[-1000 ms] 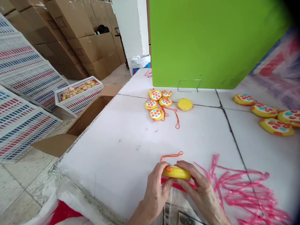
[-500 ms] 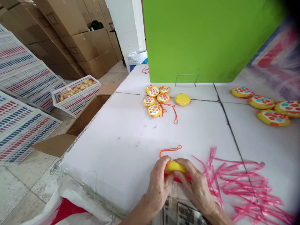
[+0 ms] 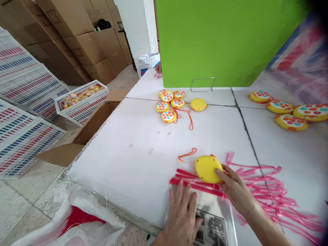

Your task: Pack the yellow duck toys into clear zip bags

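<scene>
My right hand [image 3: 232, 184] grips a yellow toy [image 3: 207, 168] by its right edge, thumb on its plain back, which faces up. An orange cord loop [image 3: 188, 154] trails from the toy onto the table. Spread flat, my left hand [image 3: 182, 213] presses on a stack of clear plastic bags [image 3: 230, 215] with red-pink top strips and black print. Loose pink plastic strips [image 3: 276, 194] lie beside my right forearm. Farther off sits a cluster of similar toys [image 3: 167, 96], mostly with their colored buttons up; another yellow toy [image 3: 198, 105] lies back up.
A green panel [image 3: 225, 44] stands across the far table, with a wire stand [image 3: 202, 84] at its base. More toys [image 3: 292, 122] lie at right. Another person's hand [image 3: 158, 67] shows beside the panel. Left of the table are an open carton [image 3: 92, 126] and baskets [image 3: 84, 111].
My left hand has let go of the toy and moved down flat onto the bags. My right hand has carried the toy up and right, turning its back upward. Another person's hand has appeared.
</scene>
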A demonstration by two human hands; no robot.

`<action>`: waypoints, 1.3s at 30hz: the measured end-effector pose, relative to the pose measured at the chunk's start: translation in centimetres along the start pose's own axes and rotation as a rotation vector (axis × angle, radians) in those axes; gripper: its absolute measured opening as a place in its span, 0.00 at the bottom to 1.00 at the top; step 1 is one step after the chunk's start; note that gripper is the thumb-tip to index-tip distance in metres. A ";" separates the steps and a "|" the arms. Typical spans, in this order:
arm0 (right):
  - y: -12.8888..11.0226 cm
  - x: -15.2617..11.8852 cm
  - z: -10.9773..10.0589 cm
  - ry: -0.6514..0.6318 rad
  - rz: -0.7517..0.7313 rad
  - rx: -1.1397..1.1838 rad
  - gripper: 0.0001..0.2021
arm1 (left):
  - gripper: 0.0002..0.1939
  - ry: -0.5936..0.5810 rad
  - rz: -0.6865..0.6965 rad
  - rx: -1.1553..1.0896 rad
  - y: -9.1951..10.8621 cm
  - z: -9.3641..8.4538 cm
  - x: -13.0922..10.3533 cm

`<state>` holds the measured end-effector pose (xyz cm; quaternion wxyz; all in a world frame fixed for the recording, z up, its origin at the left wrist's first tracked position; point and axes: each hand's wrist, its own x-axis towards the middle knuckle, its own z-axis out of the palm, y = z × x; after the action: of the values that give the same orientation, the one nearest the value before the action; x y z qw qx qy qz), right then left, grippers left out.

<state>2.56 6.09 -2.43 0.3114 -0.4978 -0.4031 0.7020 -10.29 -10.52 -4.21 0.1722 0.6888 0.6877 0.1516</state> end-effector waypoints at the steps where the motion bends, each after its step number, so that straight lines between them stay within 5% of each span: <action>1: 0.1 0.1 -0.4 0.025 0.000 0.014 0.20 | 0.33 0.007 -0.043 0.009 -0.5 -0.5 -0.4; 6: -0.6 -0.3 -0.9 0.054 -0.002 0.067 0.20 | 0.29 0.132 -0.155 0.064 -1.6 -1.6 -1.7; 12: -1.1 -1.9 0.3 -0.006 0.012 0.095 0.17 | 0.16 0.160 0.027 0.062 0.3 -1.1 0.9; 17: -0.6 -2.3 -0.4 0.010 0.041 0.109 0.19 | 0.15 0.164 0.106 0.140 0.5 -1.1 2.6; 24: -1.6 -3.6 -2.7 0.005 0.028 0.089 0.23 | 0.10 0.162 0.071 0.111 0.4 -0.5 2.1; 29: -2.1 -6.2 -3.1 0.027 0.056 -0.217 0.27 | 0.13 0.223 -0.068 -0.177 0.2 -0.2 1.8; 33: -2.0 -7.4 -3.1 -0.153 0.044 -0.391 0.29 | 0.26 0.209 -0.036 -0.298 -0.3 -1.0 1.6; 36: -1.7 -8.1 -3.2 -0.337 0.105 -0.346 0.26 | 0.17 0.169 0.041 -0.301 -0.6 -1.4 1.7; 39: -1.6 -9.0 -3.2 -0.332 0.213 -0.250 0.24 | 0.11 0.204 0.067 -0.304 -0.7 -1.2 1.7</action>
<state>8.48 0.11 2.47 0.1009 -0.4501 -0.4778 0.7476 -11.48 -8.83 -3.48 0.1986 0.6584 0.6475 0.3282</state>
